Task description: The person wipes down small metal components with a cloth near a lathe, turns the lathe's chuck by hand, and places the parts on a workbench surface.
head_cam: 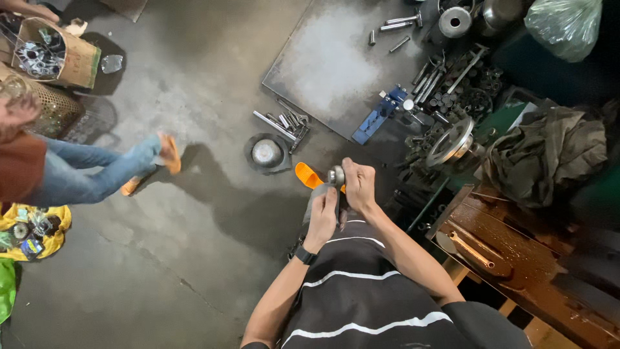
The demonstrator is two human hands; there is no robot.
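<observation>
1. Two hands meet in front of the person's striped shirt, above the concrete floor (194,213).
2. Right hand (359,185) is curled tight around a small round metal part (336,175), which sits at its fingertips.
3. Left hand (322,216), with a dark watch at the wrist, is closed on a grey cloth (314,201) just below that part.
4. An orange sandal (308,175) lies on the floor just beyond the hands.
5. Near it stands a round black-rimmed dish (267,154), with loose steel rods (284,123) beside it.
6. Farther off, a steel plate (336,58) carries a blue clamp (378,115).
7. Another person in jeans (97,171) sits at the left.
</observation>
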